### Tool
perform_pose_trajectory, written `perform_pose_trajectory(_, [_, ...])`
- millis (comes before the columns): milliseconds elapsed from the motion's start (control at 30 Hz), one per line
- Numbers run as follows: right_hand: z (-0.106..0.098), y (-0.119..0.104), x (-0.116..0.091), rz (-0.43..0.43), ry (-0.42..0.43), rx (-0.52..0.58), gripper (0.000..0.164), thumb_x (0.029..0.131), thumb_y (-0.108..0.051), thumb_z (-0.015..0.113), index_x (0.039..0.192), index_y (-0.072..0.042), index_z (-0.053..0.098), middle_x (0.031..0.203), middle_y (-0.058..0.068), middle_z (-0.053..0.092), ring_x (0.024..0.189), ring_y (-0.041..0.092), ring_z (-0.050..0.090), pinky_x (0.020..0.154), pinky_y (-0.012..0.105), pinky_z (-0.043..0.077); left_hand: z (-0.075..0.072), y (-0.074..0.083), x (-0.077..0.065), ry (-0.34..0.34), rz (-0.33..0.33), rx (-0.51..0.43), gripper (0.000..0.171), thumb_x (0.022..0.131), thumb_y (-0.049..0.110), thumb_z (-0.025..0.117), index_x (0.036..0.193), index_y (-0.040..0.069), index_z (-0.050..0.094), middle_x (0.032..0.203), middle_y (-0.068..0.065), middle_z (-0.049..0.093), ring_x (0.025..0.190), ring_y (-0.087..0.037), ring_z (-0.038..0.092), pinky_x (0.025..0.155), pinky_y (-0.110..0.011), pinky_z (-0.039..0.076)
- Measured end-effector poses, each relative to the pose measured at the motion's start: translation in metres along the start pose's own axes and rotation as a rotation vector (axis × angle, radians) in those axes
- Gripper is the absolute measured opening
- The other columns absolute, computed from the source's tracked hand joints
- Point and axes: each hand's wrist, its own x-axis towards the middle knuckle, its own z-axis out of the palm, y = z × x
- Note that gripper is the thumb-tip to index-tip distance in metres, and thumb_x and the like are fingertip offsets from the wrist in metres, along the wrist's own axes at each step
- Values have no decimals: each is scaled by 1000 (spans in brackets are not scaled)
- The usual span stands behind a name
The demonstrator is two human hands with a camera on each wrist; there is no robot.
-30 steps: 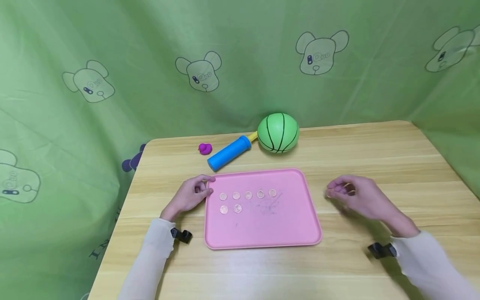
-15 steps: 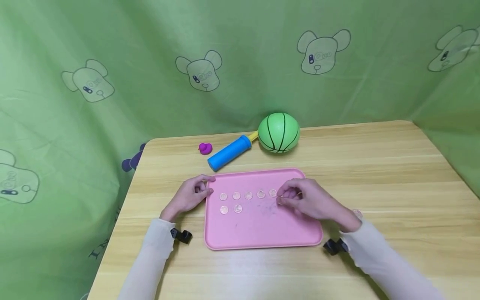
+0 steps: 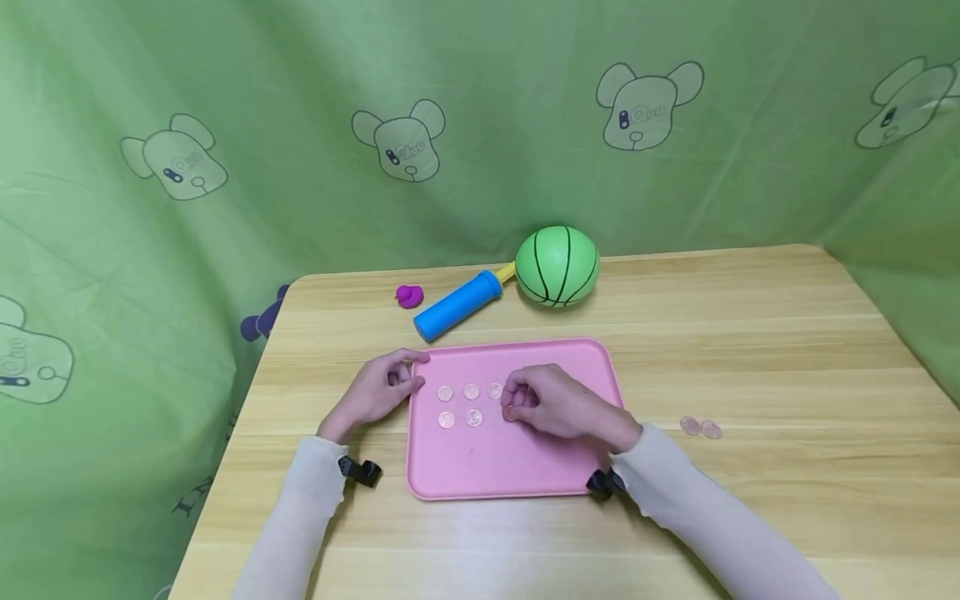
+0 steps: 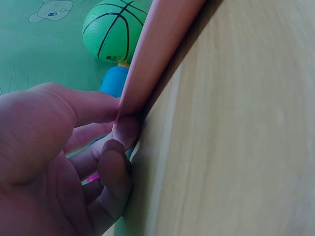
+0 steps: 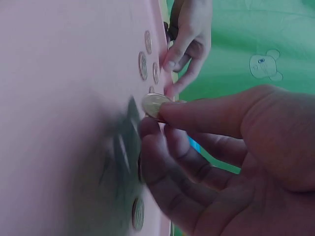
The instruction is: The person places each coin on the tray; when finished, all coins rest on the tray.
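Observation:
On the table lies a pink tray (image 3: 495, 475) with coins set in two rows. Several coins, such as one coin (image 3: 446, 419) at the left, show in the head view; others are behind my right hand. My right hand (image 3: 558, 402) pinches a coin (image 5: 155, 104) between thumb and fingertips, low over the tray by the second row. In the right wrist view the coin is tilted and its shadow falls on the tray. My left hand (image 3: 378, 387) grips the tray's far left corner, its thumb (image 4: 91, 105) against the rim.
Two loose coins (image 3: 701, 427) lie on the wooden table right of the tray. Behind the tray are a purple toy duck (image 3: 409, 297), a blue pump (image 3: 457, 307) with a yellow end, and a green ball (image 3: 557, 266). A green curtain (image 3: 480, 83) hangs behind the table.
My right hand has come leftward from the table right of the tray to over its middle, bringing a coin. Two coins on the table are now uncovered. My left hand stays put.

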Motion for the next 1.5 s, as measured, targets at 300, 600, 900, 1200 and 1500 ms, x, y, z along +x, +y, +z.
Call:
perform_pose_trajectory(300, [5,-8,10,36,-42,-71,7,99,-11,80,97,-13,73,81,-2,65,76,10,57,75,26,48,2,5,3,-16,2,10,36,104,10,74,140,9,71,84,-4,65,71,-14,55,69,-23,45])
perform_pose_trajectory(600, [1,-6,4,44,52,-35,12,99,-3,74,111,-7,74,92,1,70,84,13,62,80,27,53,1,6,3,-9,6,0,36,104,9,73,139,8,71,84,-5,66,71,-14,55,69,-24,45])
perform_pose_trajectory(900, [-23,0,-25,34,126,-9,13,100,0,73,112,-3,74,93,7,74,84,15,65,76,25,56,2,6,2,-10,-3,-1,36,103,9,74,139,9,71,84,-4,66,72,-14,55,71,-24,46])
perform_pose_trajectory(1200, [-46,15,-55,75,182,-27,17,98,2,72,114,-3,74,100,9,73,88,18,65,76,24,57,1,4,1,-13,2,16,36,103,8,74,139,8,71,83,-4,66,72,-14,55,71,-23,46])
perform_pose_trajectory(1500, [-72,40,-96,65,242,-102,19,98,1,75,117,-2,75,102,8,75,92,17,69,76,25,60,0,1,-1,-5,-1,14,36,103,8,74,139,9,71,84,-5,67,72,-15,56,70,-24,46])
